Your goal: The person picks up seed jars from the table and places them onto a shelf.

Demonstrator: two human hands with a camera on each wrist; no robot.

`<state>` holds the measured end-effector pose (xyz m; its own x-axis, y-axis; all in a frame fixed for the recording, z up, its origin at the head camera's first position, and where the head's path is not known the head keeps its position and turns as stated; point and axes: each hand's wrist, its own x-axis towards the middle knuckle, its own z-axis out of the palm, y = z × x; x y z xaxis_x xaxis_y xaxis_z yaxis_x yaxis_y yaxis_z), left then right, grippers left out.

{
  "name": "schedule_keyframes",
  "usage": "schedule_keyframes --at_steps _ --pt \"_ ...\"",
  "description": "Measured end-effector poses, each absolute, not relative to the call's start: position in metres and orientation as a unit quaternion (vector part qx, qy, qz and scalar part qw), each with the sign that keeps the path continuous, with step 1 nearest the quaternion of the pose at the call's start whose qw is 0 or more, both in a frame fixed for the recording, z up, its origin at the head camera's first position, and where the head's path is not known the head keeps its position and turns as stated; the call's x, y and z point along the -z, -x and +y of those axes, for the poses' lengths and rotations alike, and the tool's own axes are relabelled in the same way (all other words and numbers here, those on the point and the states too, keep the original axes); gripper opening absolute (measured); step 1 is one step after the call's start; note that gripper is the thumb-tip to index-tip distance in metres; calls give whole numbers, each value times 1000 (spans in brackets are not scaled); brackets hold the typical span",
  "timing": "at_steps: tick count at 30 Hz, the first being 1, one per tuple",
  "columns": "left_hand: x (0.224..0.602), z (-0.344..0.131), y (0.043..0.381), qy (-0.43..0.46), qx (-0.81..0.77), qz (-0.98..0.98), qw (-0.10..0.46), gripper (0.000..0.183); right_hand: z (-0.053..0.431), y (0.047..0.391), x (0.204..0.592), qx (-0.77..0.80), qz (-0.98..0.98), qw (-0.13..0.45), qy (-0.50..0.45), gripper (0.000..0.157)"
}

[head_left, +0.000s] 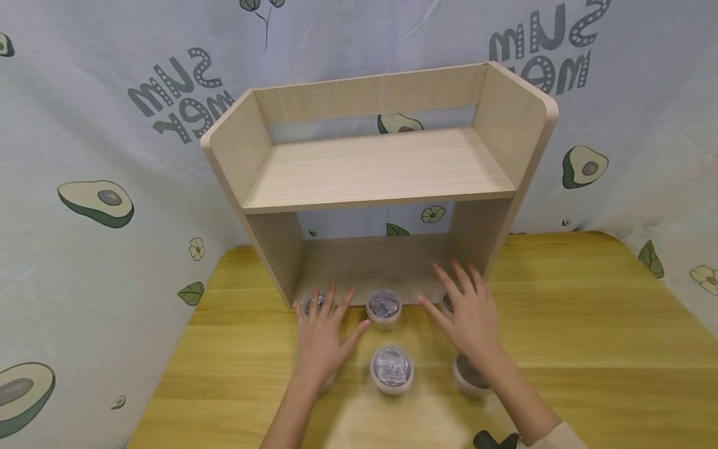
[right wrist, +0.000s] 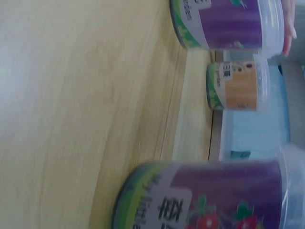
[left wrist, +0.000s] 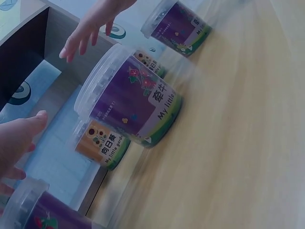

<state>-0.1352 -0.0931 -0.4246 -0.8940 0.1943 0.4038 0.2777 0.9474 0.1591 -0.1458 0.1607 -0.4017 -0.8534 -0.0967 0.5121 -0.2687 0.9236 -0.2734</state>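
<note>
My left hand (head_left: pixel 321 340), fingers spread, hovers over the back left tub (head_left: pixel 306 304), which shows between the fingers. Beneath the left wrist, the front left tub (head_left: pixel 328 381) is mostly hidden. My right hand (head_left: pixel 472 315) is spread the same way, its fingers over the back right tub (head_left: pixel 447 304). Between the hands are a back middle tub (head_left: pixel 384 307) and a front middle tub (head_left: pixel 392 368). A front right tub (head_left: pixel 469 375) stands beside my right forearm. In the left wrist view, the nearer tubs have purple labels (left wrist: pixel 128 98) and the farther ones orange labels (left wrist: pixel 102 145).
A pale wooden two-tier shelf (head_left: pixel 381 165) stands behind the tubs, the back row close along its front edge. Behind it hangs a cloth (head_left: pixel 168 168) printed with avocados. The yellow wooden table (head_left: pixel 589 324) extends to both sides. A black object (head_left: pixel 493 440) sits by my right wrist.
</note>
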Motion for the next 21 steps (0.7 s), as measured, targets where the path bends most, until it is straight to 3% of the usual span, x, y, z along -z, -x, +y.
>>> schedule_keyframes --at_steps 8,21 --pt "421 -103 117 128 126 -962 206 63 176 148 396 -267 -908 313 -83 56" --pt "418 -118 92 147 138 -952 229 57 196 154 394 -395 -844 363 -15 42"
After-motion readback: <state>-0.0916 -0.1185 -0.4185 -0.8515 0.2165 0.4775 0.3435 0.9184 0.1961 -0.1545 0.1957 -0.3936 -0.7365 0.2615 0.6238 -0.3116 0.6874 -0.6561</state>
